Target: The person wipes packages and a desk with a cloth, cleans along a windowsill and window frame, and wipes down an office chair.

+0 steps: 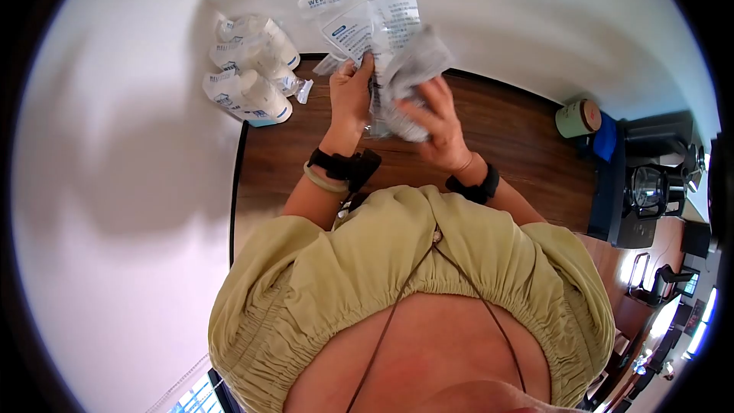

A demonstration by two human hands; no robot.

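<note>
My left hand [351, 99] pinches a clear plastic bag [394, 11] by its left side, thumb on the front. Blue and dark print covers the bag, which stands upright above the dark wooden counter [512, 145]; its contents are hard to make out. A crumpled grey cloth [417, 61] is in my right hand [437, 124], pressed against the bag's right side. This hand is slightly blurred, its fingers curled over the cloth. Black bands circle both wrists.
Several plastic-wrapped stacks of white cups [264, 95] stand in the corner at the left, against the wall. Toward the right are a green canister [578, 118] with a brown lid, a blue item [605, 138] and a black coffee maker [650, 187].
</note>
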